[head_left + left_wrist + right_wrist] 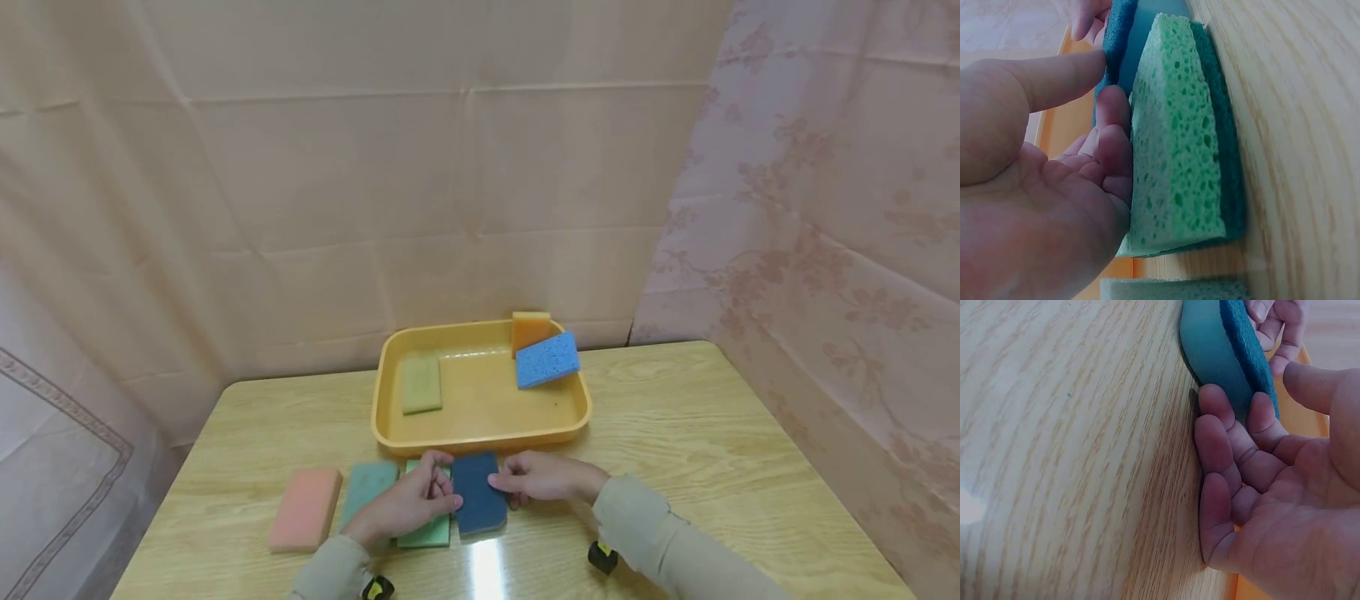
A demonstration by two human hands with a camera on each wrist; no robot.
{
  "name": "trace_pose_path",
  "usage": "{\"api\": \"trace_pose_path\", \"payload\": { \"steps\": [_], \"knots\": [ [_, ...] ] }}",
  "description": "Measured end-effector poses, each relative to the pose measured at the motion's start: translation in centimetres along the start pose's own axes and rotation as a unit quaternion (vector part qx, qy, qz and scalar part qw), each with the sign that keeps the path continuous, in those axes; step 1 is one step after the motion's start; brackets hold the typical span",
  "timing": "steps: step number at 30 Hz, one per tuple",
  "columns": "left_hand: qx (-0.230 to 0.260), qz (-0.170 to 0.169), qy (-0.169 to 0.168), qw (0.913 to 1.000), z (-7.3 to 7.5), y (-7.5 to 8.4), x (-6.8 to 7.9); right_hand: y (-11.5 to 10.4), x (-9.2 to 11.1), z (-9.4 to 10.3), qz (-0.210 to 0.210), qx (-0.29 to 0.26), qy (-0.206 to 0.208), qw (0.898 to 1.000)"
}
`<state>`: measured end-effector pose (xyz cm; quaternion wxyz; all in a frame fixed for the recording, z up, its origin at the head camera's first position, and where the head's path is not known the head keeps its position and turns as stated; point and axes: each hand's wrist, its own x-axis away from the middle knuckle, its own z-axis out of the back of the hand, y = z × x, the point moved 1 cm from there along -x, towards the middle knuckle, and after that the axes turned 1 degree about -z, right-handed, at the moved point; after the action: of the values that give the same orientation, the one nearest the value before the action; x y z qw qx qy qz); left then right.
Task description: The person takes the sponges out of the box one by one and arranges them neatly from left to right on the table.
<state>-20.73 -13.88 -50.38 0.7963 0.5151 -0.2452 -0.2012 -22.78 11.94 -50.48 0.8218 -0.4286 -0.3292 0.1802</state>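
Drapes (420, 183) behind a table (675, 417) suggest perhaps a makeshift booth.

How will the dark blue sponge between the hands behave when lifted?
The dark blue sponge is probably light for its size and squeezable, given its thick foam side. Its rough-looking top layer likely resists slipping. The flat slab shape makes rolling unlikely.

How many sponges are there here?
7. In the yellow rectangular plastic tray: olive sponge left, orange sponge and porous blue sponge right. In front, left to right: pink sponge, teal sponge, green sponge, navy sponge. Others may be hidden.
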Motion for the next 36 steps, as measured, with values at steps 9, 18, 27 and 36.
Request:
{"api": "trace_pose_path", "payload": {
  "steps": [9, 18, 27, 36],
  "knots": [
    [-0.003, -0.005, -0.004, 1.0000, -0.01, -0.11, 0.05, 0.02, -0.15, -0.10, -0.003, 0.013, 0.005, 1.000],
    [-0.007, -0.012, -0.004, 0.9999, 0.05, -0.12, 0.01, -0.24, -0.05, -0.19, -0.004, 0.009, 0.006, 1.000],
    [-0.002, -0.014, -0.003, 0.9999, -0.07, -0.11, 0.02, 0.41, -0.39, -0.10, -0.013, 0.013, 0.002, 1.000],
    [0.002, -0.015, 0.000, 0.9999, -0.12, -0.25, 0.13, -0.08, -0.10, -0.18, -0.011, 0.016, 0.001, 1.000]
  ]
}}
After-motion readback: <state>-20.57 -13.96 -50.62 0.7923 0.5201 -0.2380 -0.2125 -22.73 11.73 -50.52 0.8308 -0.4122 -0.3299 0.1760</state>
